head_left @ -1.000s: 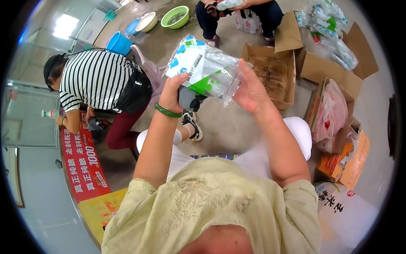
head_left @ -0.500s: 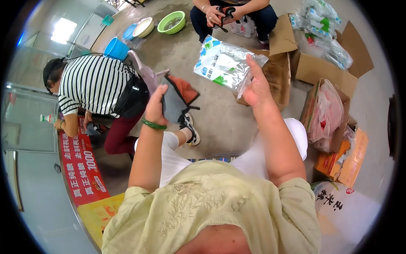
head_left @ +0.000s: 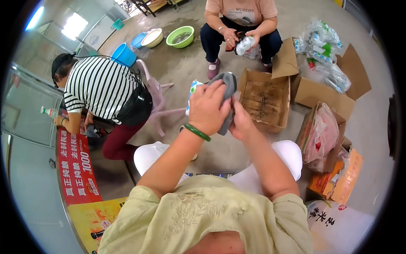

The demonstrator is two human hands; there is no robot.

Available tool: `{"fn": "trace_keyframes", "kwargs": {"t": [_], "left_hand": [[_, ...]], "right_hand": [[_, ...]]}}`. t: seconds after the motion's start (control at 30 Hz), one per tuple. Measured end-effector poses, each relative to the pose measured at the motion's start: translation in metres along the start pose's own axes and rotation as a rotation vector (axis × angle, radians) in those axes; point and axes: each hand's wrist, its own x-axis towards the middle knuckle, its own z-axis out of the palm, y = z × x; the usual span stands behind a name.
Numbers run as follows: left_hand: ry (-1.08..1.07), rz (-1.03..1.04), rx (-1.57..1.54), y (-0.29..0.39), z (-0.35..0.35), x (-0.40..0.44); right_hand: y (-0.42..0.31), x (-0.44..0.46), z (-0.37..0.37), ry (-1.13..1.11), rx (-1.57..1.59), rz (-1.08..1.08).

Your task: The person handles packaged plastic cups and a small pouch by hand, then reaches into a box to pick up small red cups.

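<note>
Nearest, at the centre of the frame, the wearer's left hand (head_left: 207, 108), with a green bangle (head_left: 197, 132) at its wrist, lies with fingers stretched over a grey cloth (head_left: 230, 86). The right hand (head_left: 241, 120) closes on the cloth's right side from below, so the hands press together with the cloth between them; the right fingertips are partly hidden. A printed plastic packet (head_left: 194, 89) shows just left of the cloth, mostly behind the left hand; whether its fingers also grip the packet I cannot tell.

The cloth looks light, soft and foldable, best taken by a thick fold across its middle. The packet's film is probably light and slippery, its contents perhaps easily crushed; broad, gentle contact along its sides would suit better than a hard pinch.

Beyond the hands, right of centre, a shallow open carton (head_left: 262, 101) rests on the floor. Farther right, a box holds a pink plastic bag (head_left: 325, 133), and another, at upper right, holds heaped clear packets (head_left: 323, 48). At upper centre a seated co-worker's hands (head_left: 250, 39) hold a whitish crumpled item. Farthest, at upper left of centre, sits a green basin (head_left: 182, 45).
</note>
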Motion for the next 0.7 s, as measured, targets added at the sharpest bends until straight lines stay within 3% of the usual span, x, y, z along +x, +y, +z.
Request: {"fn": "trace_keyframes", "kwargs": {"t": [0.2,0.27,0.33,0.4,0.47,0.53,0.6,0.7], "left_hand": [[0.053,-0.120,-0.056,-0.042,0.000,0.014],[0.051,-0.271,0.100,-0.067,0.001,0.011],[-0.097,-0.420,0.198,-0.112,-0.007,-0.001],[-0.193,-0.645,0.070,-0.156,-0.002,-0.029],[-0.101,-0.859,-0.288,-0.166,-0.013,-0.046],[0.001,-0.947,-0.498,-0.155,-0.025,-0.047],[0.055,-0.959,-0.592,-0.135,-0.038,-0.040],[0.105,-0.704,-0.733,-0.076,-0.050,-0.016]], "right_hand": [[-0.005,0.011,-0.011,-0.148,0.103,-0.028],[-0.008,0.011,-0.012,-0.136,0.159,0.018],[-0.026,-0.004,0.000,-0.216,0.197,-0.013],[-0.032,0.003,-0.007,-0.141,0.214,-0.086],[-0.041,0.001,-0.005,-0.129,0.204,-0.207],[-0.048,0.002,-0.004,-0.115,0.197,-0.184],[-0.048,0.008,-0.007,-0.129,0.248,-0.184],[-0.043,0.009,-0.003,-0.134,0.248,-0.124]]}}
